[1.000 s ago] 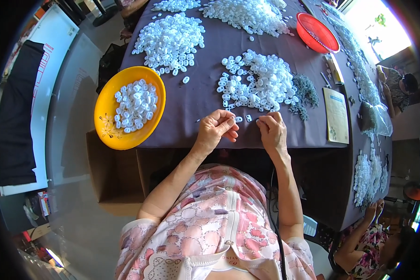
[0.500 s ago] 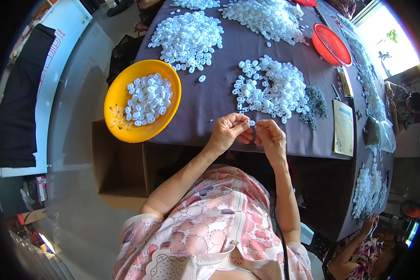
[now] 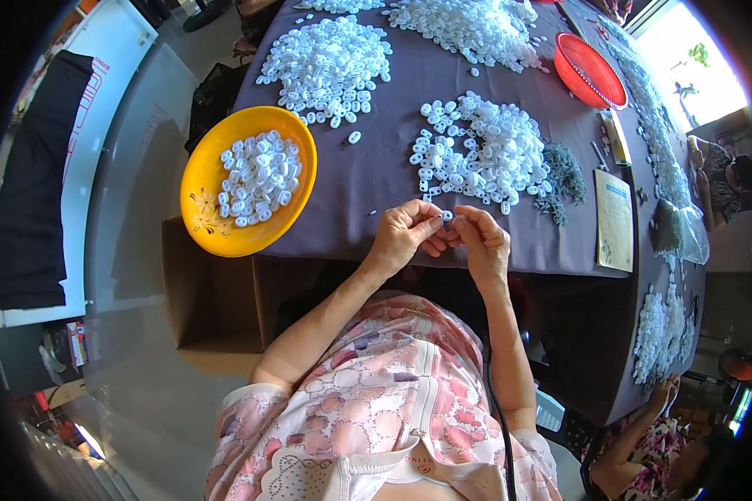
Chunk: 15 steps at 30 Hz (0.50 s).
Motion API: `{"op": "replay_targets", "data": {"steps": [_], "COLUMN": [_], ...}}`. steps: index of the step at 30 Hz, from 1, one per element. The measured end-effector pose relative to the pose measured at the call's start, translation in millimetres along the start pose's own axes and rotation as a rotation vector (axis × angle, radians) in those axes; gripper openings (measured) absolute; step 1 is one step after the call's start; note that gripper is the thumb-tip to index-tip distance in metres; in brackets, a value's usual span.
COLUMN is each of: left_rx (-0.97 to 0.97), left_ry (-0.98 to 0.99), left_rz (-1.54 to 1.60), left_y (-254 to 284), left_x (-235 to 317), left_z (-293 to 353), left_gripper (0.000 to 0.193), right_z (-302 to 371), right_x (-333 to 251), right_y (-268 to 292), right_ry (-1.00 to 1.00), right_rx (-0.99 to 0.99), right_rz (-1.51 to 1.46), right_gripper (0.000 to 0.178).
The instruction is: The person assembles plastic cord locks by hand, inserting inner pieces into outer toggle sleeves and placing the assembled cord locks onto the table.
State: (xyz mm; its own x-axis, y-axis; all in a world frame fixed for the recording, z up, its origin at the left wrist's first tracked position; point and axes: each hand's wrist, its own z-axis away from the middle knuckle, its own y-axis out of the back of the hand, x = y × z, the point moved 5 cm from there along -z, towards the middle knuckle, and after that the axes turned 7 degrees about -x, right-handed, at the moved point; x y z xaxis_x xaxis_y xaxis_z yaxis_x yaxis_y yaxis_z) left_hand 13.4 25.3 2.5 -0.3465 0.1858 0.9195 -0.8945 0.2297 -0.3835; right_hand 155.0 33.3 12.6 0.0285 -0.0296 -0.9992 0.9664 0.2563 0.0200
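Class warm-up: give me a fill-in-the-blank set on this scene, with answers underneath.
1. The yellow bowl is on the person's ____ side.
2. Between the left hand and the right hand is a small ____ piece.
3. The grey clump lies to the ____ of the nearest pile.
4. The basket is ____.

Missing words: left; white; right; red.

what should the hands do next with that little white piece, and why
Probably hold the white piece steady with the left hand and ease the right hand gently against it. The piece sits at the left fingertips, with the right fingertips close beside it. Whether those pinch anything is too small to tell.
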Motion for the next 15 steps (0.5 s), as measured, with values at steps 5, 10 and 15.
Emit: {"op": "replay_targets", "data": {"steps": [5,10,15], "left_rx": [0.032,0.049,0.054], "left_ry": [-0.02,-0.007,0.002], "left_rz": [-0.036,-0.113,-0.13], "left_y": [1.4,0.5,-0.9], "left_x": [-1.8,-2.9,-2.1], "left_z": [0.0,0.7,1.0], "left_gripper": [0.01,0.009,0.008], "right_z": [-0.3,0.6,0.5], "right_x": [-0.5,-1.9,-4.1], "right_y": [-5.0,-6.3,-7.1], "right_ry": [0.16,0.181,0.164], "right_rx": [-0.018,-0.026,-0.025], "right_rz": [0.06,0.059,0.108], "right_gripper": [0.022,0.024,0.024]}}
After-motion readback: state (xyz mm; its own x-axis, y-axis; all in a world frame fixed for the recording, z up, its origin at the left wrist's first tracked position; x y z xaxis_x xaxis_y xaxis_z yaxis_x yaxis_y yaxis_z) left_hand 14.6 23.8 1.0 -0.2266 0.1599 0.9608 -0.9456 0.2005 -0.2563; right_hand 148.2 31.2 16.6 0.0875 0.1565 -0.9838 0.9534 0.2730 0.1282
